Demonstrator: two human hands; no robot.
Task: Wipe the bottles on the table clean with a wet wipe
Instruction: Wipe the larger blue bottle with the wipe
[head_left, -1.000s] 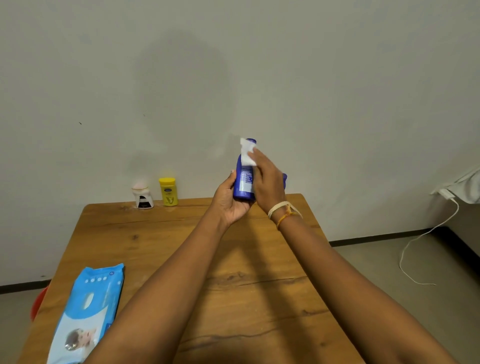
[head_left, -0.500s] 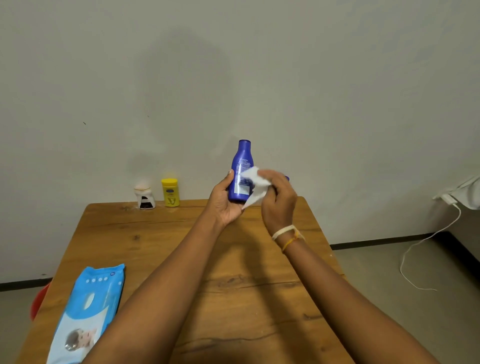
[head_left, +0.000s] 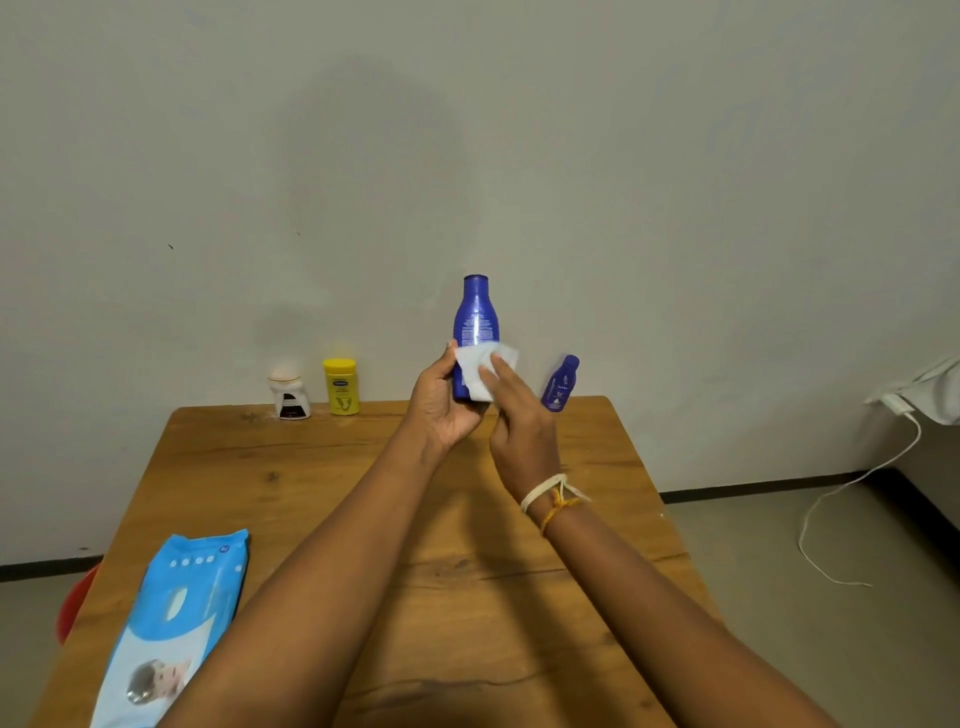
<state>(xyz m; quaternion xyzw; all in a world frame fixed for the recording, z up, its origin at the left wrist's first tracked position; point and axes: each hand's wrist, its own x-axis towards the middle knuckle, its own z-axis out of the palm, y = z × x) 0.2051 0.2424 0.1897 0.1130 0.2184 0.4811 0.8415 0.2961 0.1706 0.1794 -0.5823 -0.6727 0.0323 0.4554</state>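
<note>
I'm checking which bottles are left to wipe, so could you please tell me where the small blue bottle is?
In the head view, the small blue bottle stands at the table's far edge by the wall, just right of the right hand.

Both arms are reaching forward, converging far ahead. The left hand (head_left: 441, 402) is curling round a bottle's (head_left: 475, 322) base — thumb up its left side — and keeping it upright. The right hand (head_left: 519, 421), threads tied at its wrist, is pressing a wipe (head_left: 480, 371) against the bottle with extended fingers (head_left: 496, 369).
</note>
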